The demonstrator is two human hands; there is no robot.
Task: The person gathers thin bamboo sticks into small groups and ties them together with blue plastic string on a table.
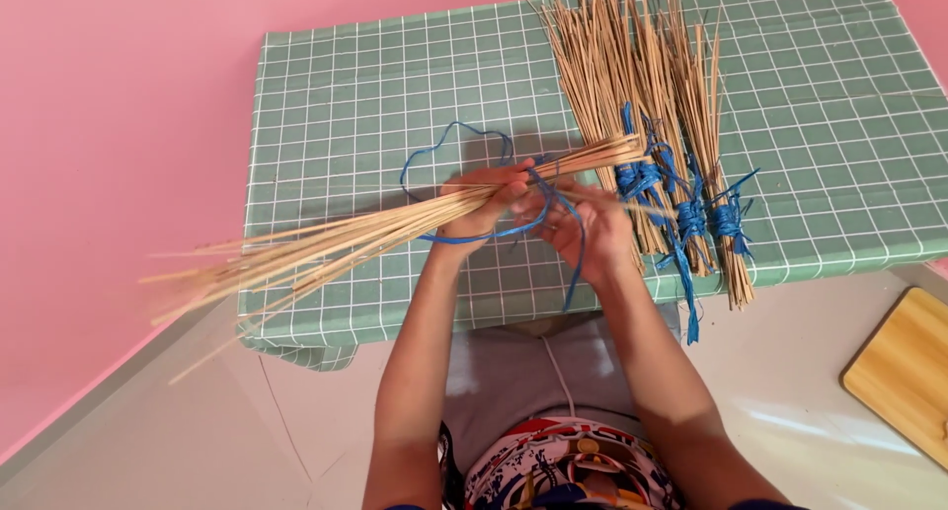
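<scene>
Three tied stick bundles point(681, 164) already lie on the counter point(346, 105), just right of the hands. The left hand point(484, 204) grips a loose stick bundle point(326, 243); the right hand point(583, 229) pinches blue twine point(553, 209) around it, the knot seemingly unfinished.

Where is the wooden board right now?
The wooden board lies on the pale floor at the picture's right edge, below the green checked table.
</scene>
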